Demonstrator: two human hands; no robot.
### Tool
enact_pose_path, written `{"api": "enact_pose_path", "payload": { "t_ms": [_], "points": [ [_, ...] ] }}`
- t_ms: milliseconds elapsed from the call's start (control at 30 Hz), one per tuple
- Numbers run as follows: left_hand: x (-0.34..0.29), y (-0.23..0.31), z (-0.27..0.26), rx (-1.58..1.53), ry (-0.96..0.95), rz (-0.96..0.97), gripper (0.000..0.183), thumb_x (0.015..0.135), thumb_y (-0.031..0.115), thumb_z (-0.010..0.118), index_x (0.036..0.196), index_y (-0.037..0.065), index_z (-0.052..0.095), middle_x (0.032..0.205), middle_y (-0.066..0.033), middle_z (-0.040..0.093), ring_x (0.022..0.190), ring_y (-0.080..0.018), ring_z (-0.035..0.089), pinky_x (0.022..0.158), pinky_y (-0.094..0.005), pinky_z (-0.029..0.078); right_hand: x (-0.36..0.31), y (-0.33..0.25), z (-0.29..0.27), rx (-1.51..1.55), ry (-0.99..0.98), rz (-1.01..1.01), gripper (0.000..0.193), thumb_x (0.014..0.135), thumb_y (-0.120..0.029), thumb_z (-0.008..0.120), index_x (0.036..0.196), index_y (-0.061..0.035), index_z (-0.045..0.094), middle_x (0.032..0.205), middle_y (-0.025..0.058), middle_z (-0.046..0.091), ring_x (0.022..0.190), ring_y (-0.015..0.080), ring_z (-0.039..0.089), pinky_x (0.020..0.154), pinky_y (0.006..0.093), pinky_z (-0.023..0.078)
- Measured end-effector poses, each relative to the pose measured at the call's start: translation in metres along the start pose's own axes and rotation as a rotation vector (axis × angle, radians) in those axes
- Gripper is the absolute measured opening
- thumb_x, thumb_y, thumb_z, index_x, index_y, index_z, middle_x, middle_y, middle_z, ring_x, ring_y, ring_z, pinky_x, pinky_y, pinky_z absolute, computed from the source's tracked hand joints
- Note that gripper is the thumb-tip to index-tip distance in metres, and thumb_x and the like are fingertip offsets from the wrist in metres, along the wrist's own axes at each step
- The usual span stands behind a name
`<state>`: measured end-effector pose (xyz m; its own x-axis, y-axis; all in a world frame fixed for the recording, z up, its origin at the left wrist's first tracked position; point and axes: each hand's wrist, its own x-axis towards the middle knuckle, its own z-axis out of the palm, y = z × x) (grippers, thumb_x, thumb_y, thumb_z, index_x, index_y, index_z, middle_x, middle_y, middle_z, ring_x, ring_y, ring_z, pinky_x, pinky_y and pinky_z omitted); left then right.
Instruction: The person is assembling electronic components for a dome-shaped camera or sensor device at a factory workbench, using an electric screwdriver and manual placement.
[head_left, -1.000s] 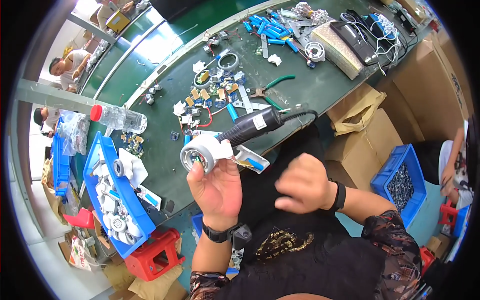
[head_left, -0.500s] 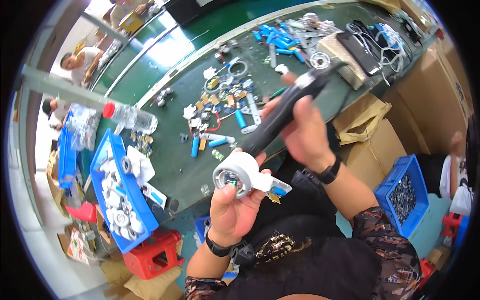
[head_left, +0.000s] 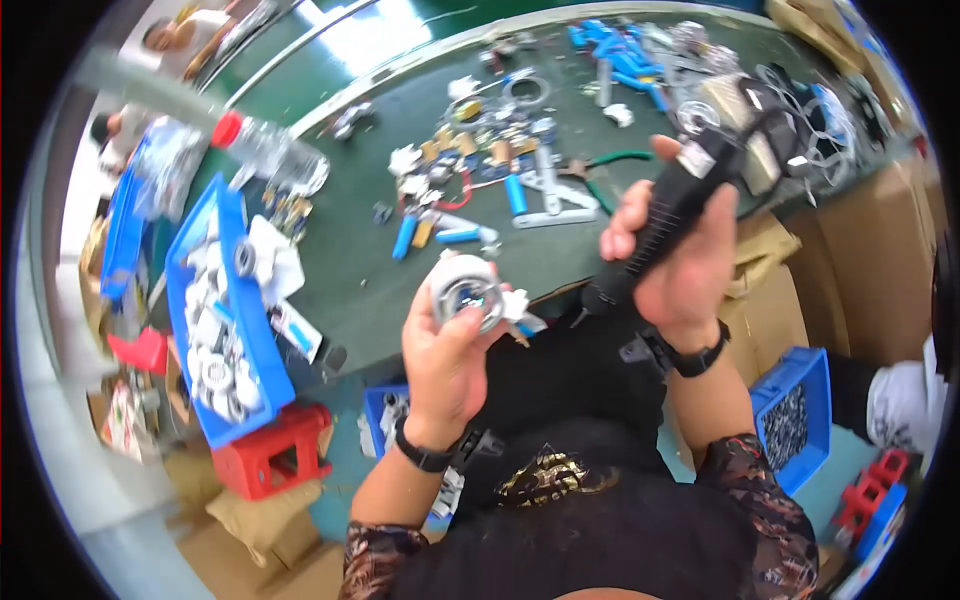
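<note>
My left hand (head_left: 445, 365) holds a round white plastic housing (head_left: 452, 268), its thumb at the opening where a small circuit board shows. Loose white and blue parts hang at the housing's right side, too blurred to make out fully. My right hand (head_left: 700, 280) is wrapped round a black electric screwdriver (head_left: 665, 222) with a cord at its upper end. Its bit points down and left, apart from the housing. On the table (head_left: 350, 290) beyond lie blue battery cells (head_left: 515, 194), grey plastic strips (head_left: 555, 217), small circuit pieces and green-handled pliers (head_left: 615, 157).
At left, a blue bin (head_left: 270, 375) of white plastic parts rests above a red stool (head_left: 265, 462). A clear bottle with a red cap (head_left: 228, 130) lies behind it. At right are a blue crate of small dark pieces (head_left: 785, 425) and cardboard boxes (head_left: 860, 250). Other people sit far left.
The screwdriver has swung away from the white housing to the right, its bit now lower and apart. The housing has shifted slightly up and left. The whole view has turned a little.
</note>
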<state>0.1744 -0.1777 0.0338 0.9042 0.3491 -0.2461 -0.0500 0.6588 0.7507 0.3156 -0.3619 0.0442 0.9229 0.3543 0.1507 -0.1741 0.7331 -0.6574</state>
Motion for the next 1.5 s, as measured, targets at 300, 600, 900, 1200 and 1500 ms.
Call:
{"api": "enact_pose_path", "payload": {
  "t_ms": [300,600,900,1200,1500],
  "points": [
    [-0.003,-0.004,-0.003,0.12,0.077,0.101,0.07,0.085,-0.003,0.065,0.148,-0.004,0.036,0.125,-0.0154,0.061,0.111,-0.0227,0.064,0.096,-0.0382,0.055,-0.007,0.0,0.042,0.005,-0.367,-0.31,0.106,0.082,-0.074,0.064,0.157,-0.0089,0.027,0.094,0.004,0.055,0.077,0.0165,0.057,0.074,0.0372,0.047],
    [0.002,-0.007,-0.001,0.114,0.139,0.152,0.069,0.083,-0.008,0.067,0.146,-0.008,0.038,0.12,-0.0114,0.063,0.107,-0.0158,0.064,0.093,-0.0312,0.054,-0.013,0.005,0.072,-0.243,-0.523,-0.556,0.071,0.101,-0.045,0.059,0.156,-0.0121,0.03,0.096,0.0038,0.054,0.076,0.016,0.056,0.073,0.0378,0.046],
    [0.002,-0.008,-0.001,0.123,0.135,0.158,0.069,0.083,-0.007,0.069,0.146,-0.008,0.039,0.119,-0.0112,0.064,0.105,-0.0158,0.065,0.092,-0.0309,0.055,-0.016,0.008,0.071,-0.302,-0.528,-0.51,0.064,0.099,-0.038,0.064,0.151,-0.0154,0.036,0.093,0.0039,0.056,0.076,0.0173,0.058,0.073,0.0387,0.048],
    [0.002,-0.01,-0.002,0.096,0.138,0.139,0.07,0.083,-0.007,0.07,0.145,-0.007,0.04,0.118,-0.0109,0.064,0.105,-0.0158,0.066,0.092,-0.031,0.055,-0.017,0.013,0.071,-0.316,-0.431,-0.472,0.061,0.1,-0.038,0.064,0.15,-0.017,0.037,0.092,0.0034,0.056,0.076,0.0177,0.059,0.074,0.0394,0.048],
    [0.003,-0.01,0.001,0.155,0.158,0.251,0.068,0.082,-0.01,0.068,0.144,-0.008,0.041,0.119,-0.0116,0.064,0.106,-0.0166,0.066,0.092,-0.0311,0.055,-0.021,0.017,0.073,-0.261,-0.533,-0.503,0.05,0.098,-0.034,0.067,0.138,-0.017,0.042,0.093,0.0038,0.058,0.075,0.0184,0.06,0.073,0.0381,0.047]
  ]
}}
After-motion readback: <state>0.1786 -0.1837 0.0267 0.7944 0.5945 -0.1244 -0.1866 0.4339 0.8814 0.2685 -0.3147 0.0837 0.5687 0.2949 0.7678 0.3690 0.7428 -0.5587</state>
